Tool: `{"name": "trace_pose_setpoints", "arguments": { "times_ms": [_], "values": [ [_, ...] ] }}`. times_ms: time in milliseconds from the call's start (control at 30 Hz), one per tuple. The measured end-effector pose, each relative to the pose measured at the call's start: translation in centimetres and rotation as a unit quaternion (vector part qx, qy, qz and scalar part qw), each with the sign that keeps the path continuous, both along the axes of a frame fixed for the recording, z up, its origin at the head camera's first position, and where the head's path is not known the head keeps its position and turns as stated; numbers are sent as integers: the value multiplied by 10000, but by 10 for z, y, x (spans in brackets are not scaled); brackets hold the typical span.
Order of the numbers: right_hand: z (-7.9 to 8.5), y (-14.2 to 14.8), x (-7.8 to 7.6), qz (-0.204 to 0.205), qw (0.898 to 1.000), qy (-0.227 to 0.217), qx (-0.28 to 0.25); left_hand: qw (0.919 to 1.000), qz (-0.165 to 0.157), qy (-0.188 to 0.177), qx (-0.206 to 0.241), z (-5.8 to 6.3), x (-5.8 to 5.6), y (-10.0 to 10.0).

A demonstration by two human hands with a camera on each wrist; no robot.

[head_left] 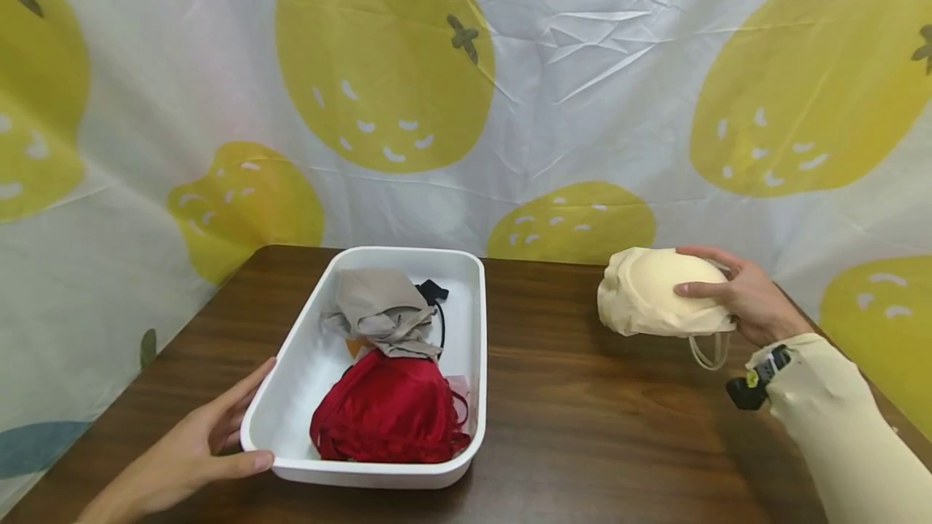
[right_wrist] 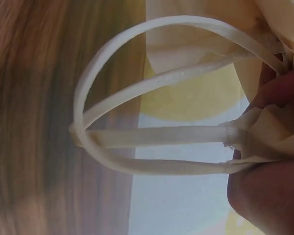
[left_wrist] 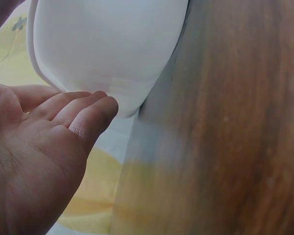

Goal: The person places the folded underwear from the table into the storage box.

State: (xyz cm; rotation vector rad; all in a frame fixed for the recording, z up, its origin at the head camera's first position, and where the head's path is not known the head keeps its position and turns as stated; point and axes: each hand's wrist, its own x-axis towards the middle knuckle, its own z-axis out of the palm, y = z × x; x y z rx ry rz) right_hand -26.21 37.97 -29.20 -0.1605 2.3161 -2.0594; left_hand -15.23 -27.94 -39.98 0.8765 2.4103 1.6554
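Note:
At the right, my right hand [head_left: 753,297] grips a cream bra [head_left: 673,289], folded cup over cup, above the brown table. Its thumb lies on the smooth cup. Thin bra straps [right_wrist: 161,134] hang in loops below that hand. My left hand [head_left: 196,435] touches the near left corner of a white plastic bin [head_left: 475,346], thumb and fingers spread along the outside; in the left wrist view its fingers [left_wrist: 90,117] rest against the outer wall. Inside the bin, a red bra [head_left: 389,411] lies at the near end and a crumpled grey-beige garment [head_left: 379,302] farther back.
A black item [head_left: 433,291] with a thin dark strap lies beside the grey-beige garment. Dark brown wood-grain table [head_left: 582,427] extends under the bin and to its right. Behind it hangs a white curtain [head_left: 568,87] printed with yellow fruit.

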Motion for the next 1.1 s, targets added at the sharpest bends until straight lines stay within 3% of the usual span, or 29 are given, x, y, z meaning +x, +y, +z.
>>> {"name": "trace_pose_setpoints", "arguments": {
  "times_ms": [300,667,1100],
  "values": [
    [11,-19,-5,308,9994,123,-102,10000,25,23,-36,0,0,0],
    [29,-41,-12,506,9986,75,93,9998,118,-111,-140,2,1,-1],
    [37,-82,-11,822,9955,169,440,9998,128,-62,-156,1,0,0]
  ]
}}
